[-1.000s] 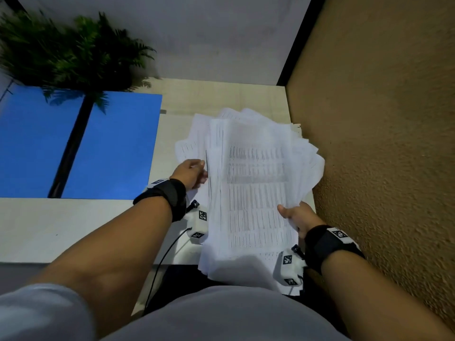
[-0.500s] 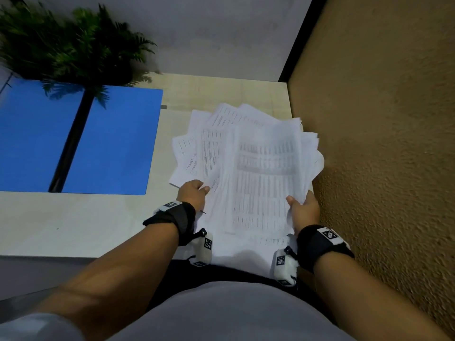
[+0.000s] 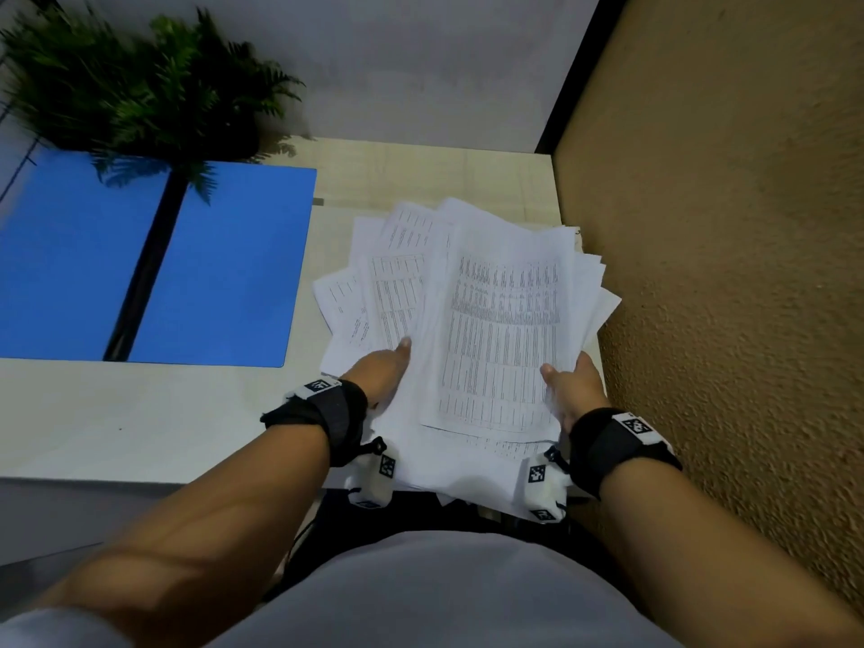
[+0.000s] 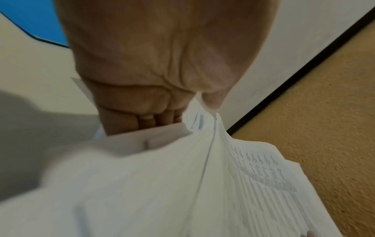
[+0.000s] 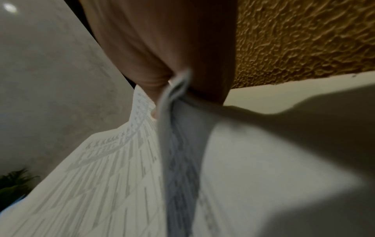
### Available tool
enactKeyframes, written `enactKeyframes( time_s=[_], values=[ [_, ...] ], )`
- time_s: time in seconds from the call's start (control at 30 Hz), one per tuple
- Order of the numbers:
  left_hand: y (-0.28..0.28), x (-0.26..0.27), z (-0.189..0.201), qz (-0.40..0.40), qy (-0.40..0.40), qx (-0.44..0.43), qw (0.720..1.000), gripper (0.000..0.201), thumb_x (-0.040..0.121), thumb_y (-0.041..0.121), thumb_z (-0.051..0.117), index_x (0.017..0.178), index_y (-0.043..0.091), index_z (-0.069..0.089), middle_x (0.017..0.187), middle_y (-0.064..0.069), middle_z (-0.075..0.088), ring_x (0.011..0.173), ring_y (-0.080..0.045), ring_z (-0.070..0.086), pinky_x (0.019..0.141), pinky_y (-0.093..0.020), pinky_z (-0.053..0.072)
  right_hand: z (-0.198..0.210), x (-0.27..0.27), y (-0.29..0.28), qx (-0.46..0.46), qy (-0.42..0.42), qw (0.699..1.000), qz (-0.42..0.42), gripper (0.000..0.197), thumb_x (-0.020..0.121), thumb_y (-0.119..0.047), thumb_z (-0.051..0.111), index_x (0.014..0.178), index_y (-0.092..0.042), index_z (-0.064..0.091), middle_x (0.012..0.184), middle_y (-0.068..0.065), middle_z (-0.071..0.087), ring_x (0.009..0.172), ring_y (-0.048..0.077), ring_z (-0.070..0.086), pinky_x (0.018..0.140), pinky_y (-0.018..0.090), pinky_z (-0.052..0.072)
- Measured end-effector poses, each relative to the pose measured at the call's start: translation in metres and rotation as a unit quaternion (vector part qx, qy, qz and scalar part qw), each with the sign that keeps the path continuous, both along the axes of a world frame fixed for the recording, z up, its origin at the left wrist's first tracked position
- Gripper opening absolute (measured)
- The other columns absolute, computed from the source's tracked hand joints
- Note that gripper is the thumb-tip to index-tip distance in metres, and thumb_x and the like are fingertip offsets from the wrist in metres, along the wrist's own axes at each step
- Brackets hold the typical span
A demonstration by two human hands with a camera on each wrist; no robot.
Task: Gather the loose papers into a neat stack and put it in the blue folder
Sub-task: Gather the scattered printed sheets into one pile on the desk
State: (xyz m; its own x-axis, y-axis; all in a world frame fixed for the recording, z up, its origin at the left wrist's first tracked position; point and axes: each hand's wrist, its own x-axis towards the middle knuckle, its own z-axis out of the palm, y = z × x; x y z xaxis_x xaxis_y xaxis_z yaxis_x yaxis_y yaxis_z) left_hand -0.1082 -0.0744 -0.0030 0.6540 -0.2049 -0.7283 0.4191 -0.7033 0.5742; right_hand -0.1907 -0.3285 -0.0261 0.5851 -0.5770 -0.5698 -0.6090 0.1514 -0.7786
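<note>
A fanned, uneven pile of printed white papers [image 3: 491,329] is held between both hands over the right end of the desk. My left hand [image 3: 385,367] grips its near left edge, thumb on top and fingers curled beneath [image 4: 142,112]. My right hand [image 3: 568,383] pinches the near right edge, with the thumb [image 5: 154,89] on the printed top sheet [image 5: 101,176]. The sheets splay out at the far end and the near edge hangs past the desk's front. The blue folder [image 3: 154,264] lies open and flat at the left, with a black spine down its middle.
A green fern-like plant [image 3: 140,86] stands at the back left and overhangs the folder. A rough tan partition wall [image 3: 724,273] runs close along the right of the papers. The pale desk [image 3: 117,423] shows bare surface in front of the folder.
The papers have tilted from nearly upright down to a flatter lie. Both hands slid back toward the pile's near edge, and the sheets fanned out more at the far end.
</note>
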Motion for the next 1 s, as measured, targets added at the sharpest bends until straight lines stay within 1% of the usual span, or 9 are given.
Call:
enactKeyframes(
  time_s=[0.1, 0.17, 0.33, 0.43, 0.53, 0.63, 0.8, 0.93, 1.0],
  values=[
    [-0.015, -0.001, -0.003, 0.13, -0.003, -0.081, 0.988, 0.091, 0.076, 0.073, 0.064, 0.142, 0.012, 0.044, 0.148, -0.005, 0.047, 0.134, -0.029, 0.046, 0.109, -0.043, 0.04, 0.001, -0.002, 0.005, -0.001, -0.029, 1.0, -0.003, 0.033, 0.093, 0.008, 0.052, 0.115, -0.017, 0.052, 0.118, 0.009, 0.062, 0.111, 0.03, 0.06, 0.101, 0.048, 0.049],
    [-0.026, -0.007, -0.008, 0.153, 0.003, -0.122, 0.981, 0.112, 0.058, 0.069, 0.08, 0.148, 0.015, 0.039, 0.149, 0.001, 0.048, 0.14, -0.029, 0.044, 0.114, -0.049, 0.037, 0.005, -0.003, 0.01, 0.007, -0.053, 0.999, 0.003, 0.038, 0.093, 0.01, 0.051, 0.116, -0.02, 0.052, 0.116, 0.007, 0.062, 0.111, 0.028, 0.06, 0.1, 0.043, 0.048],
    [-0.03, -0.011, -0.016, 0.148, -0.073, -0.14, 0.976, 0.069, 0.084, 0.012, 0.074, 0.146, 0.014, 0.043, 0.142, -0.007, 0.056, 0.13, -0.026, 0.054, 0.112, -0.047, 0.041, 0.012, 0.002, 0.012, 0.033, -0.075, 0.996, 0.023, 0.031, 0.095, -0.002, 0.056, 0.121, -0.02, 0.058, 0.119, 0.005, 0.066, 0.113, 0.026, 0.063, 0.099, 0.042, 0.05],
    [0.003, -0.003, -0.011, 0.22, -0.07, -0.199, 0.952, 0.051, 0.088, 0.004, 0.069, 0.136, 0.009, 0.052, 0.13, -0.013, 0.064, 0.117, -0.029, 0.062, 0.107, -0.047, 0.046, 0.023, 0.009, 0.009, 0.015, -0.077, 0.997, -0.015, 0.017, 0.099, -0.014, 0.055, 0.114, -0.007, 0.058, 0.109, 0.007, 0.065, 0.1, 0.021, 0.065, 0.082, 0.02, 0.055],
    [0.043, 0.003, -0.012, 0.293, -0.064, -0.169, 0.939, 0.041, 0.092, 0.009, 0.066, 0.132, 0.007, 0.056, 0.127, -0.015, 0.066, 0.109, -0.032, 0.064, 0.098, -0.043, 0.05, 0.022, 0.017, 0.009, -0.038, -0.055, 0.997, -0.027, 0.016, 0.098, -0.005, 0.054, 0.114, -0.007, 0.052, 0.097, 0.004, 0.054, 0.082, 0.01, 0.054, 0.059, -0.001, 0.043],
    [0.063, -0.002, -0.018, 0.29, -0.049, -0.093, 0.951, 0.043, 0.095, 0.016, 0.063, 0.137, 0.009, 0.055, 0.124, -0.008, 0.064, 0.105, -0.029, 0.061, 0.092, -0.037, 0.047, 0.011, 0.024, 0.015, -0.086, 0.035, 0.994, 0.061, 0.03, 0.095, -0.014, 0.06, 0.123, -0.008, 0.051, 0.119, 0.006, 0.053, 0.107, 0.022, 0.054, 0.089, 0.021, 0.045],
    [0.044, -0.015, -0.023, 0.309, -0.012, -0.165, 0.937, 0.046, 0.091, 0.016, 0.069, 0.136, 0.015, 0.058, 0.124, -0.007, 0.067, 0.11, -0.031, 0.065, 0.1, -0.047, 0.05, 0.002, 0.029, 0.041, -0.099, 0.08, 0.976, 0.178, 0.03, 0.099, -0.007, 0.047, 0.128, -0.001, 0.054, 0.122, 0.009, 0.058, 0.109, 0.026, 0.056, 0.097, 0.03, 0.045],
    [0.032, -0.018, -0.026, 0.282, -0.034, -0.164, 0.945, 0.058, 0.079, 0.034, 0.074, 0.134, 0.025, 0.057, 0.126, 0.0, 0.067, 0.112, -0.027, 0.065, 0.1, -0.05, 0.051, 0.002, 0.026, 0.043, -0.071, 0.094, 0.972, 0.203, 0.013, 0.096, -0.004, 0.045, 0.099, -0.004, 0.058, 0.084, 0.008, 0.058, 0.068, 0.02, 0.052, 0.057, 0.025, 0.042],
    [0.028, -0.016, -0.024, 0.269, -0.066, -0.116, 0.954, 0.061, 0.079, 0.039, 0.073, 0.134, 0.021, 0.055, 0.132, -0.002, 0.062, 0.119, -0.028, 0.061, 0.103, -0.048, 0.049, 0.006, 0.023, 0.042, -0.04, 0.089, 0.975, 0.202, 0.009, 0.097, -0.012, 0.052, 0.103, -0.009, 0.058, 0.081, 0.004, 0.06, 0.06, 0.014, 0.049, 0.046, 0.02, 0.039]
  ],
)
